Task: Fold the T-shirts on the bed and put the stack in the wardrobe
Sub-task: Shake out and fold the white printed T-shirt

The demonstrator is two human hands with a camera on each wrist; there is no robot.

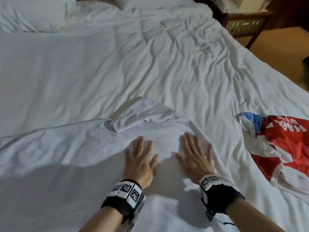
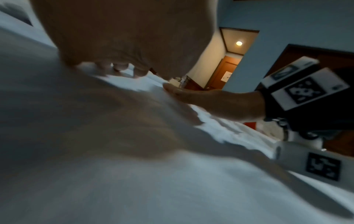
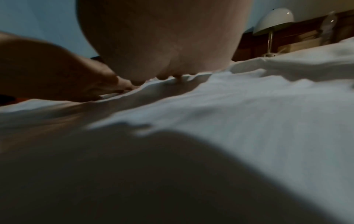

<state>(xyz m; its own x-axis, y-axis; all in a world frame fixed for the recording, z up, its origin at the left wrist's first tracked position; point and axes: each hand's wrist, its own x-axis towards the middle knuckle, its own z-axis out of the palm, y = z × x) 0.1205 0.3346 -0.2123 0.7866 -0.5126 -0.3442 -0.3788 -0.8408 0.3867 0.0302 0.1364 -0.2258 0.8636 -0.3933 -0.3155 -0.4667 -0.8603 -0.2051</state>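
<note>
- Head view: your left hand (image 1: 141, 160) and right hand (image 1: 194, 156) lie flat, side by side but apart, fingers straight and spread, palms down on a white T-shirt (image 1: 163, 131) spread across the bed (image 1: 66, 72); neither hand grips anything.
- A sleeve (image 1: 133, 114) of that shirt lies folded over just beyond your left fingertips.
- To your right, well apart from the hands, a red, white and blue T-shirt (image 1: 280, 148) lies crumpled near the bed's edge; it carries large white letters, upside down and too broken by folds to read.
- Both wrists wear black bands (image 1: 124, 196) with square black-and-white code tags.
- The sheet is white and heavily creased; pillows (image 1: 31, 12) sit at the far end, and a dark wooden side table (image 1: 247, 19) stands on an orange-brown floor at the far right.
- Left wrist view: your left palm (image 2: 124, 34) presses the white cloth, fingers flat; the right hand (image 2: 214, 103) rests on the same cloth beyond it.
- A lit ceiling lamp (image 2: 239, 43) shines over a brown door (image 2: 224, 72) with a paper notice, too small to read.
- Right wrist view: your right palm (image 3: 164, 40) lies on the cloth, the left hand (image 3: 63, 75) beside it; a white dome lamp (image 3: 273, 21) stands past the bed.
</note>
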